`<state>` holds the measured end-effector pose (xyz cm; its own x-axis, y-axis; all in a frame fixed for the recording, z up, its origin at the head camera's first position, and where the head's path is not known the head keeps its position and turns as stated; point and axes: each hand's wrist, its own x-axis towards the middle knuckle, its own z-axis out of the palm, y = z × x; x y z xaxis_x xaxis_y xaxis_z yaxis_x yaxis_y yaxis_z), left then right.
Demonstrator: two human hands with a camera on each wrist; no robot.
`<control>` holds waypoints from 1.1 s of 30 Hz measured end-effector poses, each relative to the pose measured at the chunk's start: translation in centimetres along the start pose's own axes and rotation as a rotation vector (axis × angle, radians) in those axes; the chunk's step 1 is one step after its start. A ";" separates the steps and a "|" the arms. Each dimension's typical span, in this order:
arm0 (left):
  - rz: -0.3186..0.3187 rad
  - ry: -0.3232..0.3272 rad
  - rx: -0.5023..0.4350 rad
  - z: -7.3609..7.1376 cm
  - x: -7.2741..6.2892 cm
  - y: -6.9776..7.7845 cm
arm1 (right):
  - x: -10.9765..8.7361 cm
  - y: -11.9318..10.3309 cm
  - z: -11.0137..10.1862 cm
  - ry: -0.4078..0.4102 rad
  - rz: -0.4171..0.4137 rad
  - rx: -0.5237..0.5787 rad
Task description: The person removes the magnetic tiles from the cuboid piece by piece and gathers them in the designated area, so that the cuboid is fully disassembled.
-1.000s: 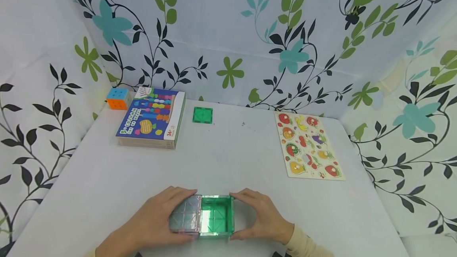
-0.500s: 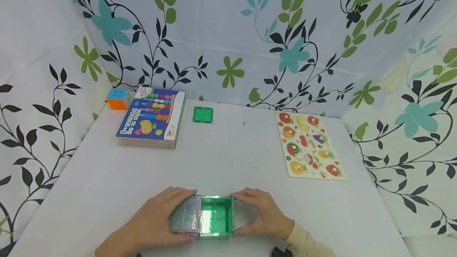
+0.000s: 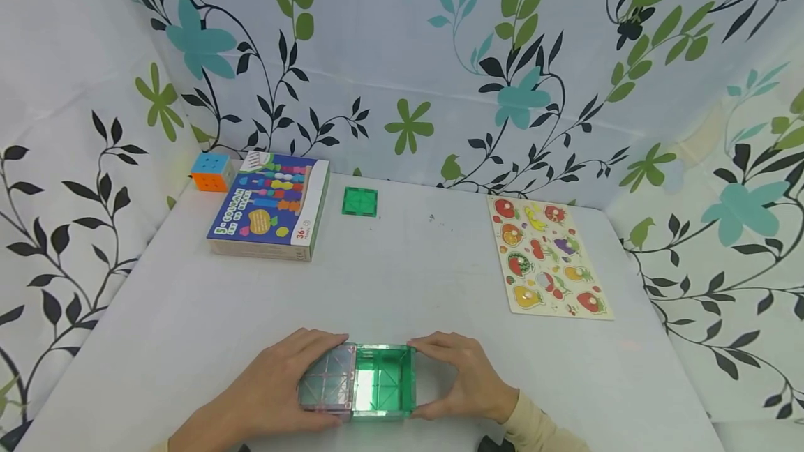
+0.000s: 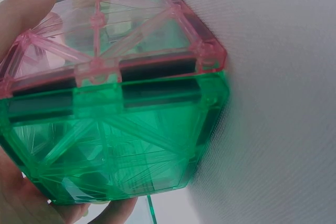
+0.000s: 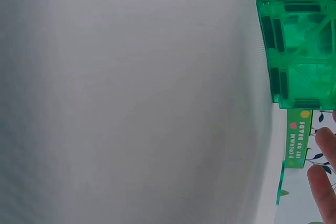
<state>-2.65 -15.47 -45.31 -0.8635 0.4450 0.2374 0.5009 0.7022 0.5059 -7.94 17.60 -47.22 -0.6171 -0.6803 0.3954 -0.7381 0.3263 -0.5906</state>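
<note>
Two joined boxes of see-through magnetic tiles stand on the white table in front of me. The left cube point(image 4: 105, 135) has green sides and a pink-edged clear top tile point(image 3: 328, 379). Beside it, touching, is a green open-topped box point(image 3: 383, 381). My left hand point(image 3: 270, 386) grips the left cube, thumb on its near side and fingers on its far side. With thumb and fingertips, my right hand point(image 3: 467, 379) holds the green box at its right near and far corners; a gap shows between palm and wall. In the right wrist view two fingers point(image 5: 323, 187) extend past the green tiles point(image 5: 304, 51).
At the back left lie a blue bead-set box point(image 3: 266, 204) and a puzzle cube point(image 3: 211, 173). A single green tile point(image 3: 360, 201) lies flat near the back edge. On the right is a fruit puzzle board point(image 3: 546, 257). A leaf-patterned cloth point(image 3: 377, 54) hangs behind.
</note>
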 end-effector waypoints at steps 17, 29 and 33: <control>-0.057 -0.040 -0.031 0.0 0.0 0.0 | -0.6 0.1 0.1 0.043 0.004 0.041; -0.039 -0.025 -0.022 0.0 0.2 0.1 | -1.0 0.5 -2.0 0.065 0.084 -0.030; -0.054 -0.038 -0.028 0.0 0.2 0.2 | -0.1 0.9 -4.0 0.079 0.099 -0.083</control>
<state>-2.70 -15.29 -45.15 -0.8863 0.4276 0.1779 0.4511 0.7105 0.5401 -9.66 20.61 -45.00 -0.7051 -0.5892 0.3946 -0.6907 0.4446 -0.5703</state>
